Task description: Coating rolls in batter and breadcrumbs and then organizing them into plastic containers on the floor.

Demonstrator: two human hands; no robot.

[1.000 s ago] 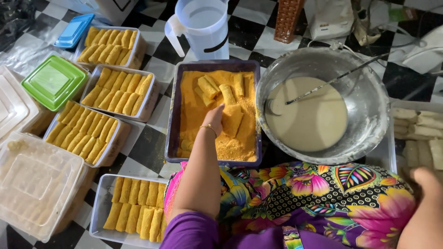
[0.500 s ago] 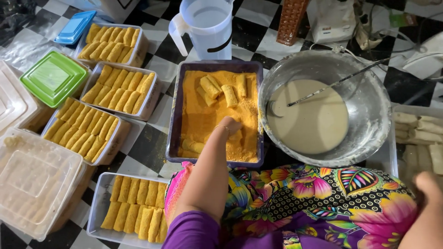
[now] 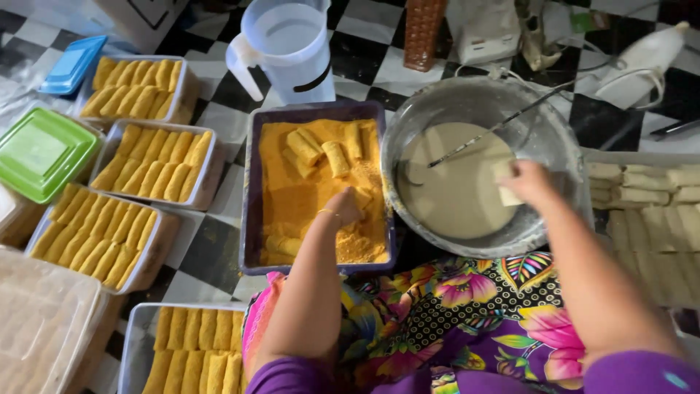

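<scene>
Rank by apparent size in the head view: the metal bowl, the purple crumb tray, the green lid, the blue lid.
1. metal bowl and purple crumb tray: look alike, unranked
2. green lid
3. blue lid

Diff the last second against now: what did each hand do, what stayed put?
The right hand came in from the lower right edge to over the metal bowl of batter, now holding a pale roll. The left hand stayed in the purple crumb tray, drawing back from the tray's far end toward the body. Filled containers of coated rolls, the jug and the green lid did not move.
</scene>
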